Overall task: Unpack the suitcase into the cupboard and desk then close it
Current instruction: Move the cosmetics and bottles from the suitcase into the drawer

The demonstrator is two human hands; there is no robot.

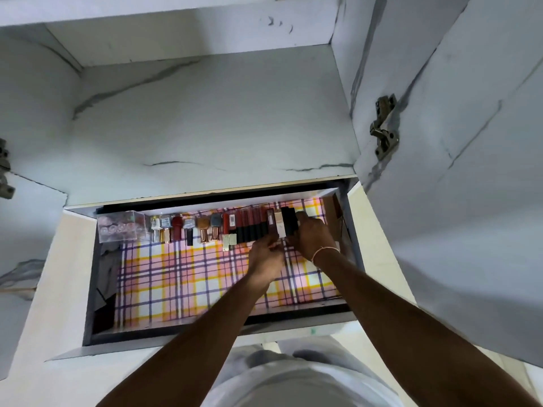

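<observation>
At the far right end of the row, a black box (288, 220) stands against the drawer's (73, 283) back wall, touching a white box (279, 223) on its left. The right hand (311, 236) is curled round the black box, fingers over its top and right side. The left hand (266, 255) sits just beside it, nearer the viewer, with fingertips pinched at the bottom end of the white box (whether it truly grips it or only touches, I cannot tell). Both hands are close together, almost touching. A thin bracelet (323, 251) circles the right wrist.

Leftward along the same wall runs a line of lipsticks (249, 226), then small bottles (188, 229), then a clear case (122, 226) in the left corner. A checked liner (182, 283) covers the drawer floor. Above the drawer is a marbled cupboard shelf (205, 118), its right door (470, 142) swung open on a hinge (383, 127).
</observation>
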